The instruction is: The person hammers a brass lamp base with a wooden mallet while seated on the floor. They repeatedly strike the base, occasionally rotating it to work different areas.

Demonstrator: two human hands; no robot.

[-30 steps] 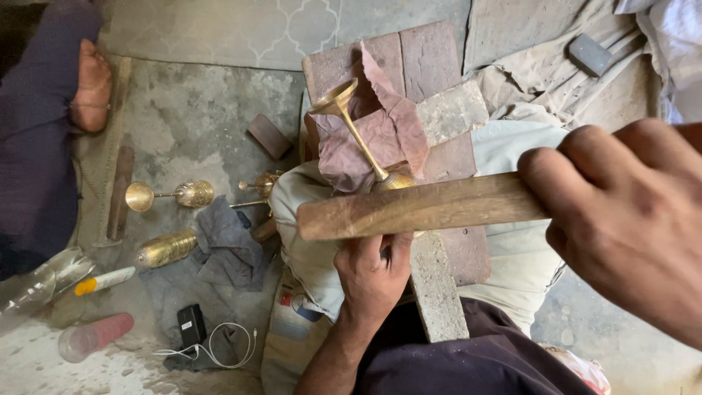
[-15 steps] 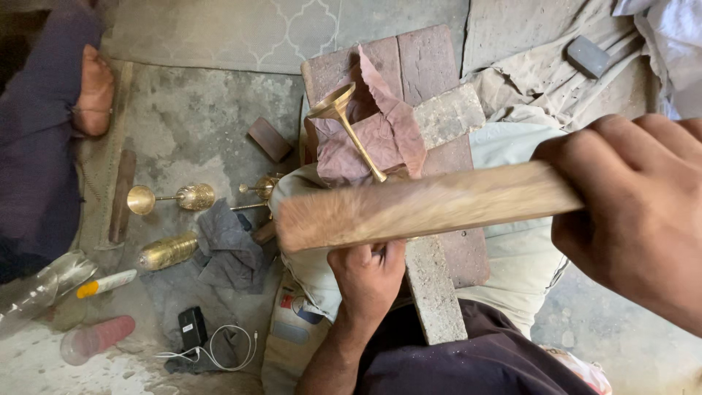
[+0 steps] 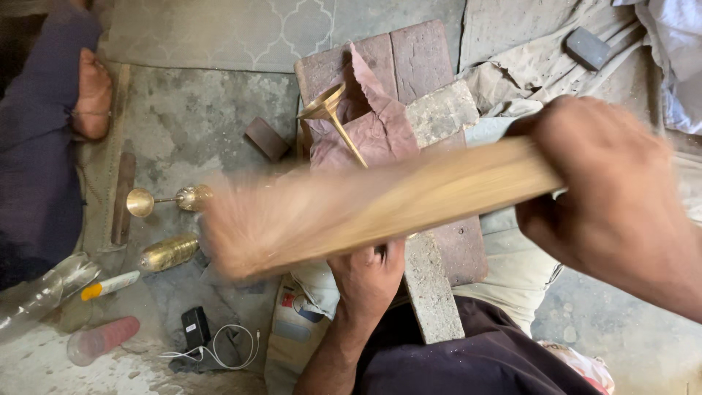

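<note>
We sit on a dusty gray floor (image 3: 190, 124). Close to us, our left hand (image 3: 369, 281) is curled around the bottom of a brass horn (image 3: 338, 124). Our right hand (image 3: 610, 194) is shut tight on a blurry wooden stick (image 3: 380, 205) above it. Farther off, the horn leans on a reddish cloth (image 3: 380, 132) over bricks (image 3: 409, 62).

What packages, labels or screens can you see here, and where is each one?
Printed sack: under the left forearm, pale with red and blue patches.
Tube: lower left floor, white body, orange-yellow end.
Clear bottle: far left edge, crumpled, transparent.
Pink cup: bottom left, lying on its side.
No screens visible.
</note>
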